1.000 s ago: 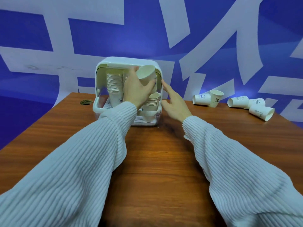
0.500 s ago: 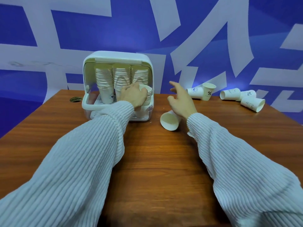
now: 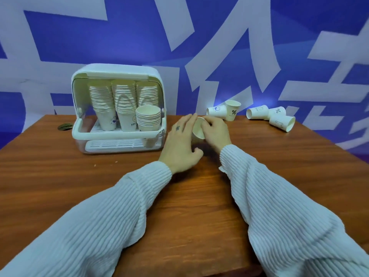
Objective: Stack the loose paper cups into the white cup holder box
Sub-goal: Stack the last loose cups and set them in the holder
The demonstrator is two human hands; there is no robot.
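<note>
**Operator:** Head view puts both my hands on one paper cup point(image 3: 198, 130) lying on its side on the wooden table point(image 3: 99, 172), just right of the white cup holder box point(image 3: 117, 134). My right hand point(image 3: 216, 131) curls round the cup from the far side and grips it; my left hand point(image 3: 180, 145) rests against its near side with fingers fairly straight — touching, not clasping.

**Observer:** How do you do this step well?

**Operator:** I'd say turn the cup mouth-up first, hold it lightly by the wall so the rim keeps its round shape, then drop it straight into the short front stack point(image 3: 148, 119), which looks like the easiest one to reach. The three tall stacks point(image 3: 122, 102) behind nearly touch the raised lid.

**Observer:** What else is about?

**Operator:** Five loose cups are left at the far right — a pair point(image 3: 224, 112) just beyond my hands and three more point(image 3: 271, 117) further along, mostly on their sides. A round cable hole point(image 3: 64, 126) sits left of the box. Nothing blocks the way except the box's front rail, which I'd judge the cup must clear.
</note>
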